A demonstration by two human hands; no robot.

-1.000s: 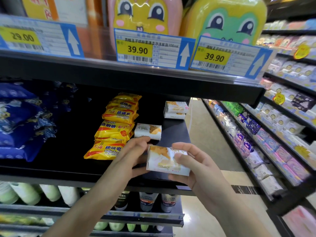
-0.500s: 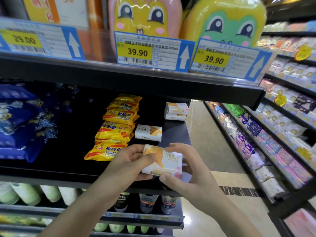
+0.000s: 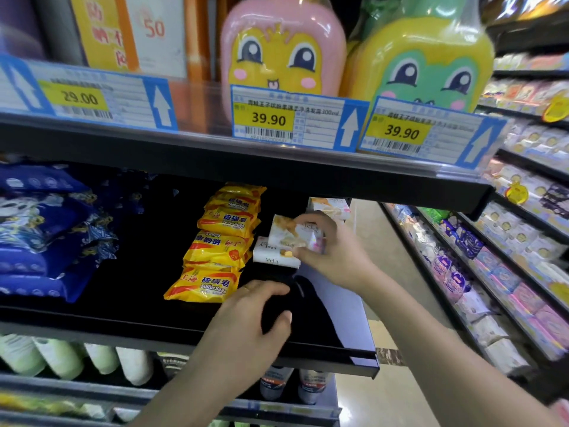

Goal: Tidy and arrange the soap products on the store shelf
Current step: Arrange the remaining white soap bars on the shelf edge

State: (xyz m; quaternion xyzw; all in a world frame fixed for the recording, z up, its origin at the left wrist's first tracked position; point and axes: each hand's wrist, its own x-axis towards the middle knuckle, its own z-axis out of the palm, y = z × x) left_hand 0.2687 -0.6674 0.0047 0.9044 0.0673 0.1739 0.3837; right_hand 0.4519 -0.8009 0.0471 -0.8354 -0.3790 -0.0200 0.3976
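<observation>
White-and-peach cardboard marks the soap box point(image 3: 295, 237), shown in the head view at about 1 o'clock from the frame's centre, gripped by the right hand point(image 3: 332, 257) and tilted above a second white soap box point(image 3: 275, 255) that lies flat on the black shelf point(image 3: 323, 343). The right hand's fingers point(image 3: 311, 218) curl over the box's top edge, thumb under its near edge; the box appears to touch or nearly touch the one beneath. The left hand point(image 3: 252, 322), at 6 o'clock near the shelf's front lip, has its fingers curled and grasps nothing visible. At 9 o'clock from the boxes, just beside them, stands a row of yellow sulfur soap packets point(image 3: 221, 241); blue packs point(image 3: 46, 229) lie farther at 9 o'clock, and another white box point(image 3: 329, 208) sits deeper at 12 o'clock. Judged from its form, the carton is light, stiff along its edges, glossy and somewhat slippery, and liable to dent at the corners; a hold across the long edges, as here, suits squaring it on the lower box.
</observation>
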